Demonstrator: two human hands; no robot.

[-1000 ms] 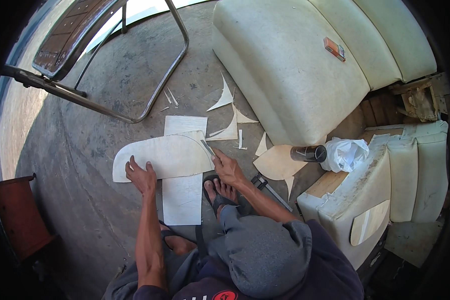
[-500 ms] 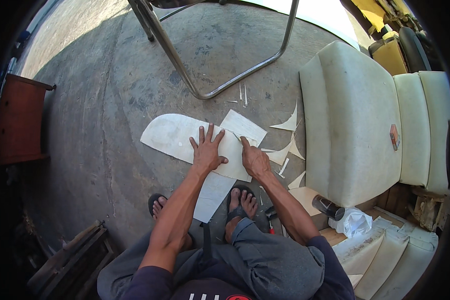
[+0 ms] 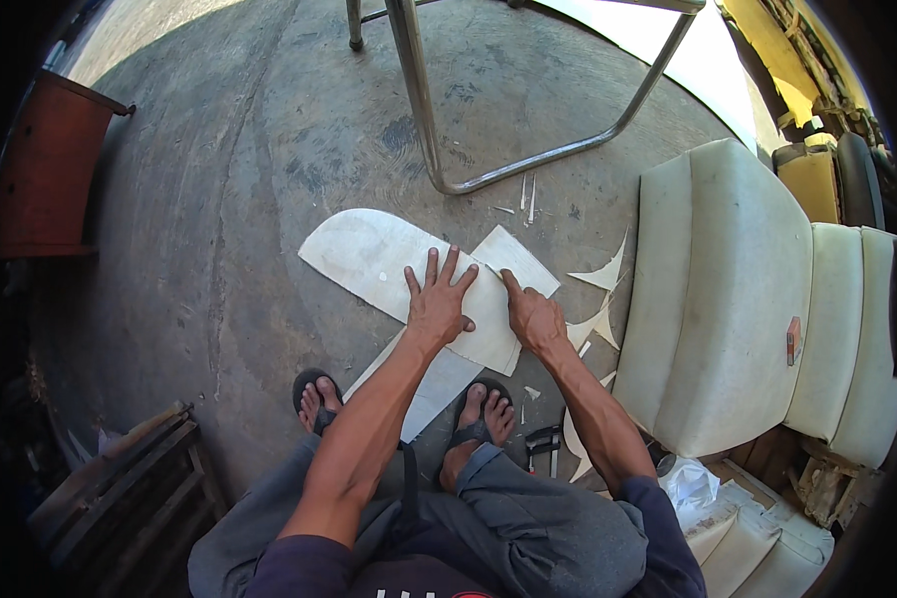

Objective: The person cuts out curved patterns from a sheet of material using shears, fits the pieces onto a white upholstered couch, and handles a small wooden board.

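A white sheet of stiff board [image 3: 364, 246] with a rounded left end lies on the floor in front of my feet. My left hand [image 3: 437, 311] is spread flat on it, fingers apart, pressing it down. Beneath it runs another pale strip [image 3: 521, 261], crossing at an angle and showing at the far right and again toward my feet. My right hand [image 3: 536, 321] is closed around a thin blade [image 3: 494, 269], mostly hidden by the fingers. Its index finger stretches along the blade, whose tip meets the sheet near its upper right edge.
Pale offcuts [image 3: 606, 272] lie right of the sheets. Cream padded seat cushions [image 3: 728, 299] stand along the right, with a small red box [image 3: 793, 341] on one. A metal tube frame [image 3: 558, 151] stands ahead. A black-framed tool [image 3: 544, 439] lies by my right foot. A red cabinet [image 3: 50, 169] is at far left.
The view has shifted, so the scene sits farther right. My right hand and its blade have moved slightly toward the sheet's upper edge. My left hand still presses flat.
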